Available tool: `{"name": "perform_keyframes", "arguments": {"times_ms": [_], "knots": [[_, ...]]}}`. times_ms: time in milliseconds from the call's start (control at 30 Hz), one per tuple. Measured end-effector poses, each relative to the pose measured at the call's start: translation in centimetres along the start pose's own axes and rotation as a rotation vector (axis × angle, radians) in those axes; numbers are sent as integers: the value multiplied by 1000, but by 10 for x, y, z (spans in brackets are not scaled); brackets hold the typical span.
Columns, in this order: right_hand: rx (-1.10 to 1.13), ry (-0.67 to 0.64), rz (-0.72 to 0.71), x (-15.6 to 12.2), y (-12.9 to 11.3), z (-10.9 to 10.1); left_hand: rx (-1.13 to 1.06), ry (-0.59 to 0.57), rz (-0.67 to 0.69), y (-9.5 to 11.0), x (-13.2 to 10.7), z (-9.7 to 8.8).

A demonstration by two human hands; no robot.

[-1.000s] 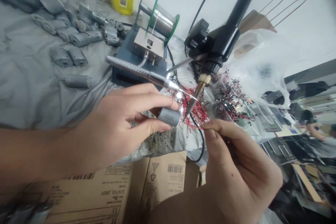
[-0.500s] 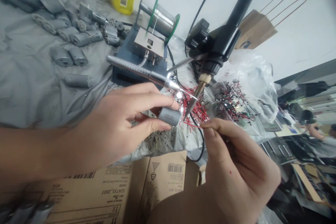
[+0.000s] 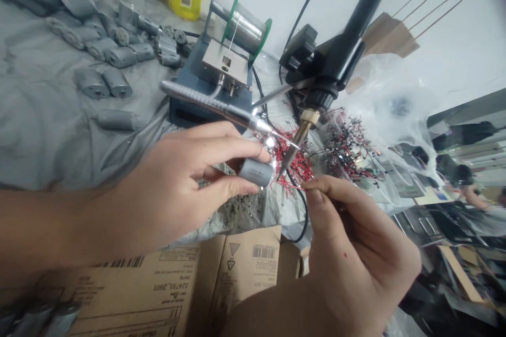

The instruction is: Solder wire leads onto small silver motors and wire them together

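— So, what lies nearest?
— A cardboard box [image 3: 158, 284], labelled flaps shut, contents hidden. Just beyond it the left hand [image 3: 169, 195] pinches a small grey motor [image 3: 255, 171] between thumb and fingers [image 3: 233, 151]. It is a stubby metal cylinder lying sideways, its end at the soldering iron [image 3: 294, 145] tip.
— And the right hand [image 3: 356, 253]?
— Its fingers are pressed together on a thin red wire [image 3: 292, 185], just right of the motor.
— Farther off?
— A clear plastic bag [image 3: 391, 100] holds red and black wires [image 3: 348, 150]. Loose grey motors [image 3: 103, 81] lie on the grey cloth [image 3: 39, 131], far left.
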State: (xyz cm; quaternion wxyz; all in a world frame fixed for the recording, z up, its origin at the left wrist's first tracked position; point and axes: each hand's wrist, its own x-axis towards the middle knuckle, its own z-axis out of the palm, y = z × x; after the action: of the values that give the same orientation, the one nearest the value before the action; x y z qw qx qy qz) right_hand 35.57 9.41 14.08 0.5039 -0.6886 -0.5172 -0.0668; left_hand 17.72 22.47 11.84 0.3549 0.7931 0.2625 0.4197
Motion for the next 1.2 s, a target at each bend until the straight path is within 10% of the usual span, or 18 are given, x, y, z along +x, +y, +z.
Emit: {"name": "perform_keyframes", "arguments": {"times_ms": [1200], "knots": [[16, -80, 18, 2, 3, -6, 17, -35, 27, -1, -1, -1]]}}
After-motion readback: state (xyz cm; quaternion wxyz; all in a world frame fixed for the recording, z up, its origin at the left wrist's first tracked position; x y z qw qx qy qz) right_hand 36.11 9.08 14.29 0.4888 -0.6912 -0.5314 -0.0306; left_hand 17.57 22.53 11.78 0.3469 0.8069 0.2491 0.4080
